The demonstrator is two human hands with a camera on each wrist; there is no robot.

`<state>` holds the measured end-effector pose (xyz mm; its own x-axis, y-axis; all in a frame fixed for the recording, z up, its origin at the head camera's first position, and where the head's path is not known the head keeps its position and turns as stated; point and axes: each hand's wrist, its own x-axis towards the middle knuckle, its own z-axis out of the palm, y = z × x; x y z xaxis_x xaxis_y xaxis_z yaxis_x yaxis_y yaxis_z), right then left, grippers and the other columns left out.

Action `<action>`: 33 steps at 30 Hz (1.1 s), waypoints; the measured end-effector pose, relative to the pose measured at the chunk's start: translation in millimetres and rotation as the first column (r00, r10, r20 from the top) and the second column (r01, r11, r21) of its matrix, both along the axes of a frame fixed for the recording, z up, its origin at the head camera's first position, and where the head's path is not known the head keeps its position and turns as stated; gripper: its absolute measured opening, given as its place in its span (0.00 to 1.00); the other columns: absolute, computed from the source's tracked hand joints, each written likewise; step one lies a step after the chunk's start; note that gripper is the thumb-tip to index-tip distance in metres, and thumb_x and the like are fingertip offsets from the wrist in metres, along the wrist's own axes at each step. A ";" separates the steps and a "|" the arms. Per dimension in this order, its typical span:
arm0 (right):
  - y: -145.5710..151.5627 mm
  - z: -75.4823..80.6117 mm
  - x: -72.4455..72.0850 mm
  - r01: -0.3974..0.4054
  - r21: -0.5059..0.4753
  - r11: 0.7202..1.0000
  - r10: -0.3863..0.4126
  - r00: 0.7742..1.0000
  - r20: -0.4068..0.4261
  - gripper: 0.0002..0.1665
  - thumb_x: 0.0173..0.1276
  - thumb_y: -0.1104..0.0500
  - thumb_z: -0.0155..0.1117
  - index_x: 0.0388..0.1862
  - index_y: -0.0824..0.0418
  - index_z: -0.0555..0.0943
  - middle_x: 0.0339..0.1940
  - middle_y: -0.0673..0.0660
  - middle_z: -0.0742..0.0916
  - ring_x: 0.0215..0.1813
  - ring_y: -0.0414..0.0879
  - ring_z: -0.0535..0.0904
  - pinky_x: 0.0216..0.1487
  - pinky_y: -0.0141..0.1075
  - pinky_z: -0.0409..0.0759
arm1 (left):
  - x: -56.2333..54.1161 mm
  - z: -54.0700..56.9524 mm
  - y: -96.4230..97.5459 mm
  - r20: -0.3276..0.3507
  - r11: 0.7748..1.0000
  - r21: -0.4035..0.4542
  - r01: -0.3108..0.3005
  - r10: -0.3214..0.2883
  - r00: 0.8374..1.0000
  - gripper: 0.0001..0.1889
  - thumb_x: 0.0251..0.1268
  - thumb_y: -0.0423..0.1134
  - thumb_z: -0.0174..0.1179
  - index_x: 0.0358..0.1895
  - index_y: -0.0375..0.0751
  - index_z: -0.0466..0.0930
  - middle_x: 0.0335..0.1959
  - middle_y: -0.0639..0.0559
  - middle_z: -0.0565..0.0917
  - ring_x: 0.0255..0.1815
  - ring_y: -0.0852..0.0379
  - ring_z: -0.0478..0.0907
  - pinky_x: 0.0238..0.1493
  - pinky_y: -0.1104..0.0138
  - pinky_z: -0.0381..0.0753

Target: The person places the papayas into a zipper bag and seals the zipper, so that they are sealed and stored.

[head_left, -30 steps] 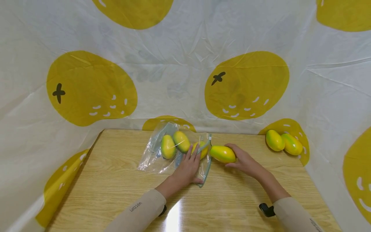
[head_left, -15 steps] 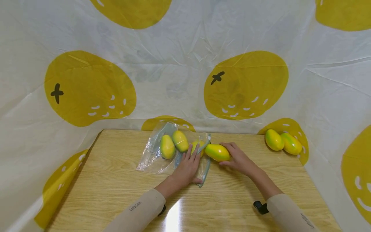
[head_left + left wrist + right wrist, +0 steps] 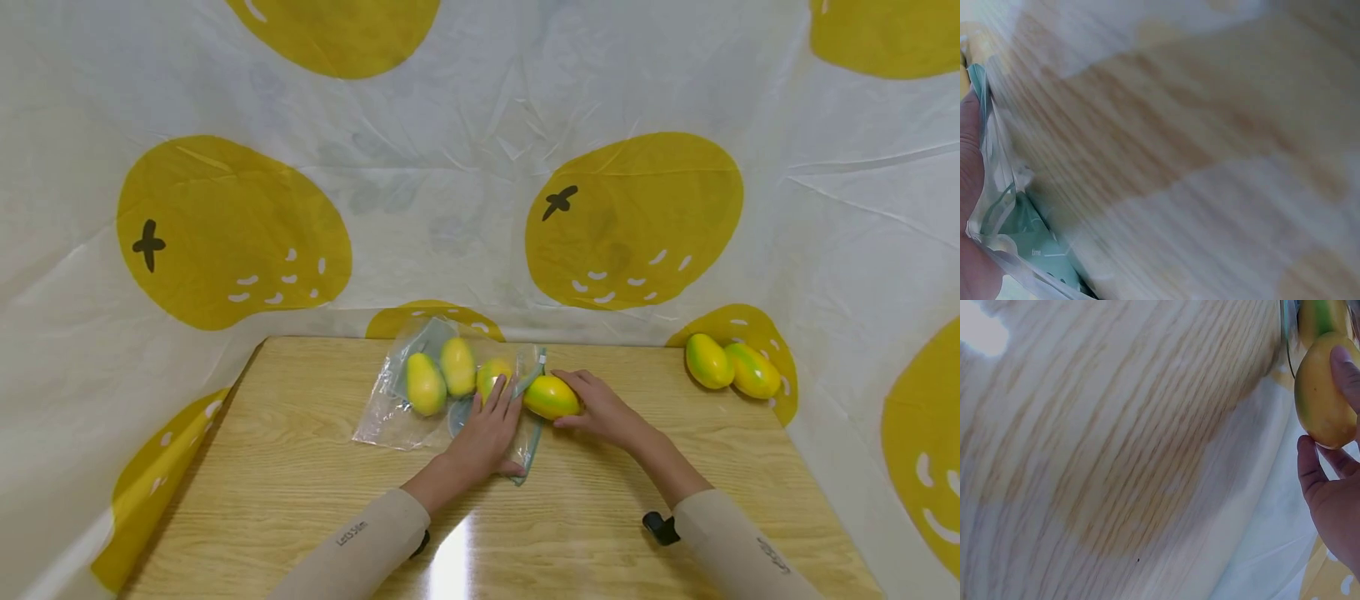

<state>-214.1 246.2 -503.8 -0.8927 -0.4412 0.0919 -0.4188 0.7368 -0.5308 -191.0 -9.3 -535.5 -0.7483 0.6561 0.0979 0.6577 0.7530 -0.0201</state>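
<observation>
A clear zip bag (image 3: 378,427) with a green zip edge lies flat at the back middle of the table. Inside it are three yellow-green mangoes (image 3: 426,385), the rightmost partly hidden behind fingers. My left hand (image 3: 480,437) rests on the bag near its mouth, fingers extended; the left wrist view shows part of this hand beside the bag's green print (image 3: 1038,253). At the mouth, my right hand (image 3: 600,408) grips another mango (image 3: 551,397), whose left end is at the zip edge. The right wrist view shows thumb and fingers around that mango (image 3: 1322,394), close to another.
Two more mangoes (image 3: 708,361) lie together at the table's back right corner. The wooden table (image 3: 315,500) is bordered by a white cloth (image 3: 450,208) printed with large yellow fruit, at the back and both sides.
My right hand has moved left with its mango, up to the bag's mouth. The mangoes inside have shifted slightly left. My left hand has stayed in place.
</observation>
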 end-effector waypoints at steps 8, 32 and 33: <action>-3.8 -2.0 2.0 -0.018 -0.031 0.999 0.019 1.000 0.024 0.50 0.63 0.59 0.78 0.79 0.70 0.63 0.58 0.72 0.74 0.55 0.60 0.76 0.60 0.59 0.78 | 1.4 1.6 -0.8 -0.039 1.000 -0.028 -0.003 0.002 0.999 0.72 0.42 0.80 0.66 0.83 0.34 0.47 0.86 0.35 0.39 0.87 0.38 0.40 0.76 0.39 0.64; -25.3 -7.8 -5.3 0.073 -0.112 0.991 -0.068 0.997 0.045 0.40 0.64 0.59 0.78 0.68 0.73 0.69 0.61 0.69 0.79 0.46 0.49 0.79 0.48 0.40 0.83 | -0.9 1.3 -1.6 -0.042 1.000 -0.017 0.022 -0.023 0.999 0.74 0.43 0.79 0.66 0.84 0.34 0.41 0.86 0.36 0.36 0.87 0.40 0.39 0.76 0.39 0.63; -25.1 -7.5 -4.9 0.065 -0.120 0.991 -0.060 0.997 0.042 0.40 0.64 0.62 0.77 0.69 0.73 0.68 0.62 0.70 0.78 0.47 0.50 0.80 0.49 0.41 0.84 | -1.4 0.9 -2.3 -0.043 1.000 -0.014 0.021 -0.022 0.999 0.74 0.42 0.79 0.67 0.84 0.34 0.42 0.86 0.36 0.36 0.87 0.40 0.40 0.76 0.39 0.63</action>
<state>-219.0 221.1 -511.3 -0.9221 -0.3718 0.1070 -0.3517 0.6902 -0.6324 -192.4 -11.6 -534.6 -0.7293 0.6735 0.1207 0.6720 0.7382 -0.0590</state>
